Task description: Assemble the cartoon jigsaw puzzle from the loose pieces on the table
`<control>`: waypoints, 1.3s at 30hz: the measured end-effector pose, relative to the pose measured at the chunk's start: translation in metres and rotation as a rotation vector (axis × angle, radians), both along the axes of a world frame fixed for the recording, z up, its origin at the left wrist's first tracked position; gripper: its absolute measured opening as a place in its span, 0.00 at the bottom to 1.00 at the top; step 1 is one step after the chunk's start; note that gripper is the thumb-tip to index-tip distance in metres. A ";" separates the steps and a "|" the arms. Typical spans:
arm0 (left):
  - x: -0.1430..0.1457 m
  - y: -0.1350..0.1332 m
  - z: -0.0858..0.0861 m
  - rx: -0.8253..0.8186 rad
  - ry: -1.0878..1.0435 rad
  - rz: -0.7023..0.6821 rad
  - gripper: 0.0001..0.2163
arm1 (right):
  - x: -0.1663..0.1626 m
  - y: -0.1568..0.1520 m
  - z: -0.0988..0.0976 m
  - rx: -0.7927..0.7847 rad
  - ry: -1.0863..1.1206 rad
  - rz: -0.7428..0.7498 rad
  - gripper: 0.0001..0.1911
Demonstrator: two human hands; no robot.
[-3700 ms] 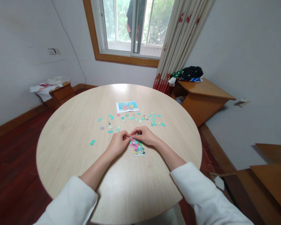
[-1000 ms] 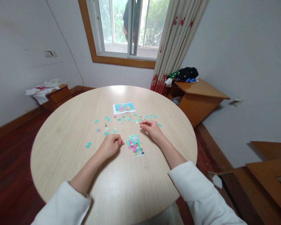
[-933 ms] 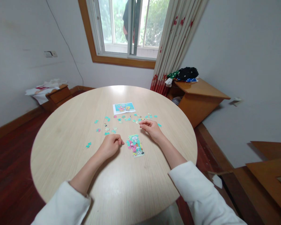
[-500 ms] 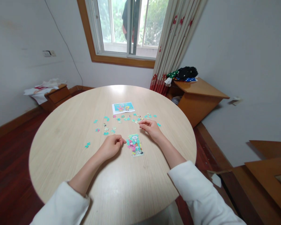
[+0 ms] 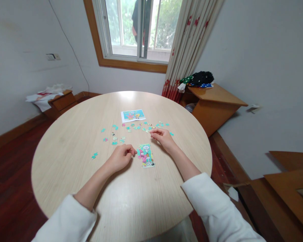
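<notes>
A partly joined jigsaw puzzle (image 5: 146,156) with cartoon figures lies flat on the table in front of me. My left hand (image 5: 122,157) rests at its left side, fingers half curled and a little apart, the fingertips close to its edge. Beyond the puzzle's upper right, my right hand (image 5: 163,138) has thumb and fingers drawn together in a pinch near the loose puzzle pieces (image 5: 138,128). Whatever lies between those fingertips, if anything, is too small to make out. One loose teal piece (image 5: 94,155) sits apart, left of my left hand.
A printed reference picture (image 5: 133,116) lies behind the scattered pieces on the round wooden table (image 5: 73,168). Past the table stand a window and a curtain (image 5: 189,40). To the right, a wooden cabinet (image 5: 214,97) carries dark and spotted cloth (image 5: 201,79).
My left fingers have loosened slightly and shifted a touch to the right by the puzzle's edge. My right hand stays almost where it was, still pinched.
</notes>
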State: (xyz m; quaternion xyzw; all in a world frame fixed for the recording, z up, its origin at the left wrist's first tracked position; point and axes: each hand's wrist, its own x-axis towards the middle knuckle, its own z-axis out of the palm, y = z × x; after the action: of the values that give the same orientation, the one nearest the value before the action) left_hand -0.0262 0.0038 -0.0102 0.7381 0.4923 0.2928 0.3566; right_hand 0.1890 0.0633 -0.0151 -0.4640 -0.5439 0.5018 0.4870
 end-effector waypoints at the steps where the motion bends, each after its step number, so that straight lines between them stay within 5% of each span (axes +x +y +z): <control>1: 0.000 0.000 0.000 0.010 -0.004 0.004 0.10 | 0.000 0.000 0.000 -0.001 0.005 0.000 0.12; 8: -0.001 -0.005 0.005 0.114 0.024 -0.056 0.11 | 0.000 -0.001 0.001 -0.001 0.003 0.004 0.11; 24: -0.001 -0.004 -0.001 0.019 0.058 -0.149 0.10 | -0.002 -0.003 0.002 -0.021 0.052 0.002 0.10; 39: -0.001 0.003 -0.003 0.163 -0.081 0.018 0.07 | -0.001 -0.002 0.003 -0.010 0.037 -0.007 0.10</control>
State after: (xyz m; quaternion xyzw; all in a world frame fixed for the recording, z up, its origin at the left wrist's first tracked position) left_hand -0.0268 0.0065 -0.0136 0.7477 0.4588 0.3646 0.3123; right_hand 0.1877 0.0609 -0.0122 -0.4589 -0.5308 0.5112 0.4964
